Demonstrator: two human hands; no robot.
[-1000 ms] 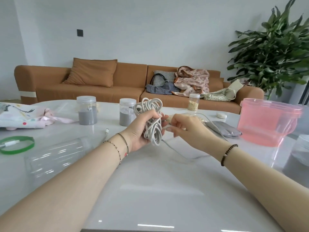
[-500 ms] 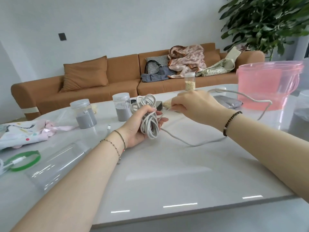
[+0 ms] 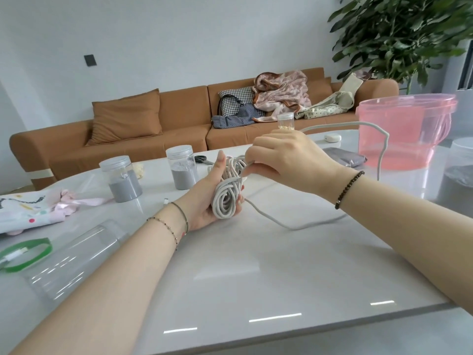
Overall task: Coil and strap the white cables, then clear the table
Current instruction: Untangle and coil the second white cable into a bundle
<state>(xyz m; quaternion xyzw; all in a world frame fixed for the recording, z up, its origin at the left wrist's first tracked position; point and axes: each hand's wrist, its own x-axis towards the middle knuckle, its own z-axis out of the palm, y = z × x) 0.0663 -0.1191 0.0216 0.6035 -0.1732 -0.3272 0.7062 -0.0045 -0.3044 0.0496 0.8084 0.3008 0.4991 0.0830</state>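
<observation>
White table (image 3: 256, 265) fills the frame's middle. Coiled white cable (image 3: 226, 193) is gripped by the left hand (image 3: 210, 198); its loose end is pinched by the right hand (image 3: 284, 160). Coiling is underway; another loop is needed next.

One grey-filled jar (image 3: 125, 181) and a second jar (image 3: 182, 170) stand at eleven o'clock, a pink tub (image 3: 401, 134) at two, a clear cylinder (image 3: 76, 257) and green band (image 3: 48, 248) at nine, a brown sofa (image 3: 179, 119) at twelve, a plant (image 3: 399, 34) at one
</observation>
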